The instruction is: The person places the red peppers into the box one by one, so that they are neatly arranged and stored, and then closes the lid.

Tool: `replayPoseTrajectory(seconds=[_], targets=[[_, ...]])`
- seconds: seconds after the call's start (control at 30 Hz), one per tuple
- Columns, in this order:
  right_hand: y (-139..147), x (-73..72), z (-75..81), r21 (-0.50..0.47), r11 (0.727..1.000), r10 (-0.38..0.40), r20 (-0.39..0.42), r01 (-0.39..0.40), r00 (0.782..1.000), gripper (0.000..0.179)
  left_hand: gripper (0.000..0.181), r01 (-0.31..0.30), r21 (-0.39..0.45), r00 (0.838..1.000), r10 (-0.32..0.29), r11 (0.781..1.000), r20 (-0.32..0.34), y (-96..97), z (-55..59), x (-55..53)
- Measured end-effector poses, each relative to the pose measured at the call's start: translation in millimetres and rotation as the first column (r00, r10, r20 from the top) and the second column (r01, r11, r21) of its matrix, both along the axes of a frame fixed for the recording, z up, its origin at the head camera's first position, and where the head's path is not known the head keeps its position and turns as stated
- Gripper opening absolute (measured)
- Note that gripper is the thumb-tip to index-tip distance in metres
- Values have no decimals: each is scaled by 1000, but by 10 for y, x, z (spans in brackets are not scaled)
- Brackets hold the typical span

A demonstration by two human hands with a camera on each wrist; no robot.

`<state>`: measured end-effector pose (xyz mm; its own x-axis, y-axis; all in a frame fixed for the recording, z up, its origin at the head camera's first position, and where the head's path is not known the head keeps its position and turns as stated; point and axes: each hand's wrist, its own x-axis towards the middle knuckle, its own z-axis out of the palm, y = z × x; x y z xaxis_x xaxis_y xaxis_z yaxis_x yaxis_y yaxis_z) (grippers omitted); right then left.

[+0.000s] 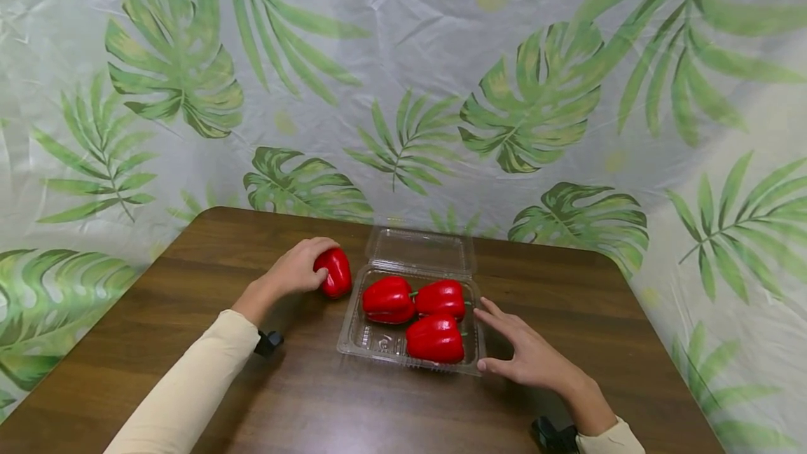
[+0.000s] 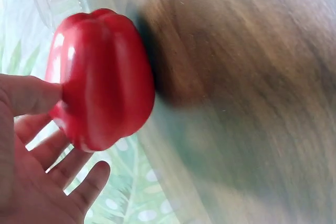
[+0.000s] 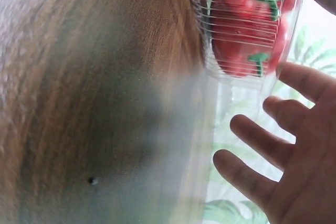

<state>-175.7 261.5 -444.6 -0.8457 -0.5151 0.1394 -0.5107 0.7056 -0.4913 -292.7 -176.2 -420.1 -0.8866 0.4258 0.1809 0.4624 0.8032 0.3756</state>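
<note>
My left hand [image 1: 299, 266] grips a red bell pepper [image 1: 335, 273] to the left of a clear plastic clamshell box [image 1: 377, 350]. In the left wrist view the thumb lies on one side of that pepper [image 2: 102, 77] and fingers reach behind it. Inside the box's base lie three more red bell peppers: one at the back left [image 1: 388, 300], one at the back right [image 1: 441, 298] and one at the front right [image 1: 435, 339]. Green stems show on them. My right hand [image 1: 526, 349] rests against the box's right side, its fingers spread and fairly straight.
The box's lid [image 1: 421, 249] is folded back, away from me. Everything stands on a dark brown wooden table [image 1: 302, 398]. Behind the table's far edge hangs a pale cloth [image 1: 416, 40] printed with green leaves. A dark wrist strap mount [image 1: 269, 343] sits on each forearm.
</note>
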Motion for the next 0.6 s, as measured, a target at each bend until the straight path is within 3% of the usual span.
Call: replayPoseTrajectory(seconds=[0.1,0.2,0.3,0.47,0.6], targets=[[-6,7,9,5,1000,-6,13,6,1000,79,58,-1,-10,1000,2,1000,24,11,18,10],[-8,9,15,6,1000,-10,22,10,1000,79,59,-3,-32,1000,3,999,2,29,41,28],[-1,12,11,7,1000,-8,22,8,1000,79,54,-11,-81,997,5,997,-79,64,53,59],[4,11,4,2,1000,-7,24,7,1000,79,45,-48,-167,974,9,985,-226,135,70,111],[2,7,5,4,1000,-6,26,6,1000,79,43,-49,-216,965,-10,975,-264,162,78,146]])
